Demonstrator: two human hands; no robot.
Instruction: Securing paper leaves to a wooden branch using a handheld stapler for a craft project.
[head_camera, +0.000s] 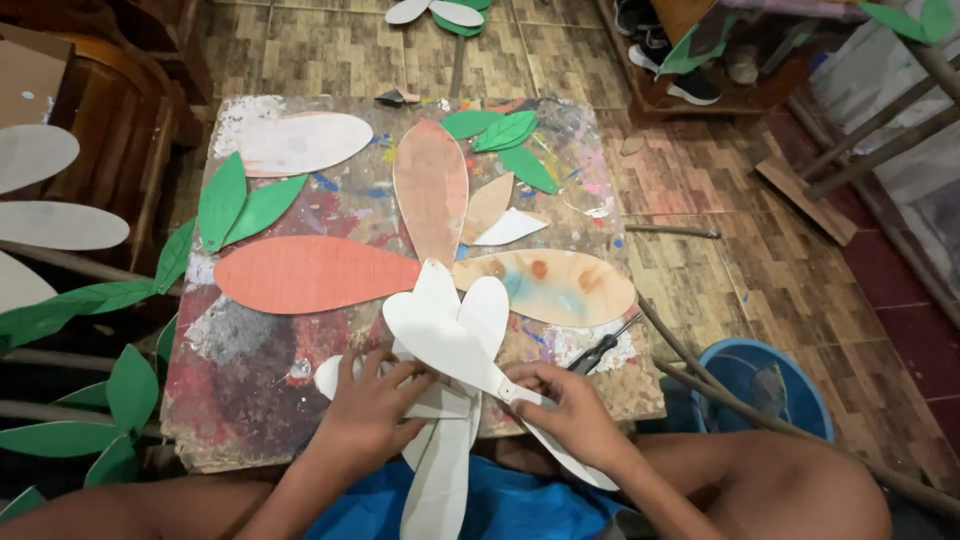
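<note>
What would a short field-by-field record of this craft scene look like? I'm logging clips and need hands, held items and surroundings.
setting: paint-stained board on a tiled floor
left hand: pressing down on white petal cutouts
right hand: gripping the narrow end of one white petal
petal state: several white petals overlapped, fanned upward
on board: orange petal, peach petal, multicoloured petal, green leaves
near right hand: dark-handled tool
right of board: blue bucket
</note>
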